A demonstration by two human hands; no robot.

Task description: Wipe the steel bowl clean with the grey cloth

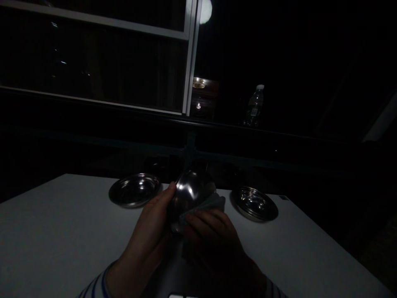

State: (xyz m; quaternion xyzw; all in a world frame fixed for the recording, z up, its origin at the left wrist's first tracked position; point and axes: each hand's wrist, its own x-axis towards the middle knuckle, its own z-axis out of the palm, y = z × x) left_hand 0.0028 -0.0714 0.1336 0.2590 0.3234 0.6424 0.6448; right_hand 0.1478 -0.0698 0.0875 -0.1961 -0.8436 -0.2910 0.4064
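Observation:
A shiny metal bowl [190, 188] is held up on its side over the near middle of the table. My left hand [151, 225] grips its left rim, thumb on the outer surface. Against the bowl's lower right, my right hand [212, 231] presses a grey cloth [214, 201], its fingers bent over the fabric. The palm side of my right hand lies in dark shadow. Left of the held bowl sits a wide metal bowl [135, 191] on the table. Over on the right are nested metal bowls [254, 203], stacked one in another.
The white table [71, 223] spans the lower view, its far edge just behind the bowls. Beyond it, a clear plastic bottle [255, 106] with a white cap stands on a dark ledge by a window frame [190, 62]. The room is very dim.

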